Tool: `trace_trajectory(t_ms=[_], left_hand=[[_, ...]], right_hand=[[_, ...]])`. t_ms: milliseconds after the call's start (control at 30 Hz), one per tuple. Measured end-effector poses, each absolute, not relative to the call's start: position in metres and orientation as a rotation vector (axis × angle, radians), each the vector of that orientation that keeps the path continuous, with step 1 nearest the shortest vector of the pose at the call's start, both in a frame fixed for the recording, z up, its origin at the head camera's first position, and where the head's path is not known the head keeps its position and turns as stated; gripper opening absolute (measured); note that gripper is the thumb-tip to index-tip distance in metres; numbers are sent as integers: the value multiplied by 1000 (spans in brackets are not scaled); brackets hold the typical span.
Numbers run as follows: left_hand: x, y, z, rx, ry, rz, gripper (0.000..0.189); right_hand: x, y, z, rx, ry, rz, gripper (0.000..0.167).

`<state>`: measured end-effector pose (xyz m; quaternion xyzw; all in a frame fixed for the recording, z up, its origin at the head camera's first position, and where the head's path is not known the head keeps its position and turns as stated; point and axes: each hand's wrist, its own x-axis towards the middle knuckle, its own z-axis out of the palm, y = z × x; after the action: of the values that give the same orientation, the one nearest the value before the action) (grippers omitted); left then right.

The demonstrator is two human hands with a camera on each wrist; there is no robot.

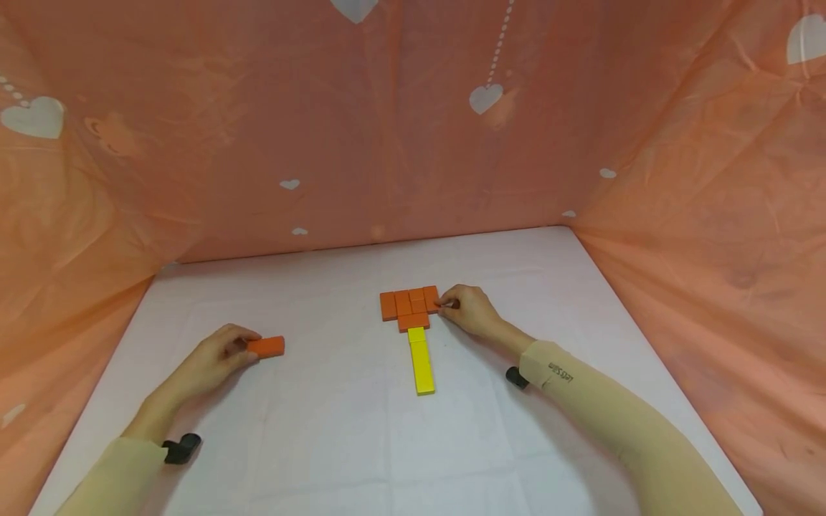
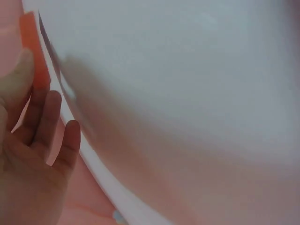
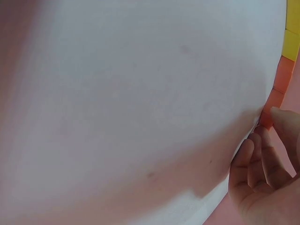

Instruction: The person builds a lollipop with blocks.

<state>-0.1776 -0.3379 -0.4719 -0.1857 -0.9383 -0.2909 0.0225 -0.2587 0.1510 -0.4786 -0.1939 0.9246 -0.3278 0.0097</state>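
My left hand (image 1: 216, 360) pinches a single orange block (image 1: 269, 347) between thumb and fingers, over the left part of the table. In the left wrist view the thumb lies on one face of this block (image 2: 33, 44). Several orange blocks lie side by side at the table's middle, with one crosswise orange block (image 1: 413, 322) below them. A column of yellow blocks (image 1: 422, 365) runs from there toward me. My right hand (image 1: 474, 312) grips the rightmost orange block (image 1: 431, 295) at its right edge, as the right wrist view also shows, with thumb and fingertips on the block (image 3: 267, 119).
A white cloth (image 1: 323, 430) covers the table. Orange curtains with white hearts (image 1: 387, 143) close off the back and both sides. A black wrist device hangs below the left wrist (image 1: 183, 448), another below the right wrist (image 1: 516, 378).
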Motion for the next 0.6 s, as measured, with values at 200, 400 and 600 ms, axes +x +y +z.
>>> trace_trajectory(t_ms=[200, 400, 600], left_hand=[[-194, -311, -467, -477, -2895, -982, 33], [-219, -275, -466, -475, -2858, -1074, 34], [-247, -239, -465, -522, -2840, -1159, 36]], right_hand=[[-258, 151, -479, -598, 2881, -1029, 18], [-257, 151, -478, -613, 2881, -1041, 18], [-258, 150, -477, -617, 2886, -1027, 17]])
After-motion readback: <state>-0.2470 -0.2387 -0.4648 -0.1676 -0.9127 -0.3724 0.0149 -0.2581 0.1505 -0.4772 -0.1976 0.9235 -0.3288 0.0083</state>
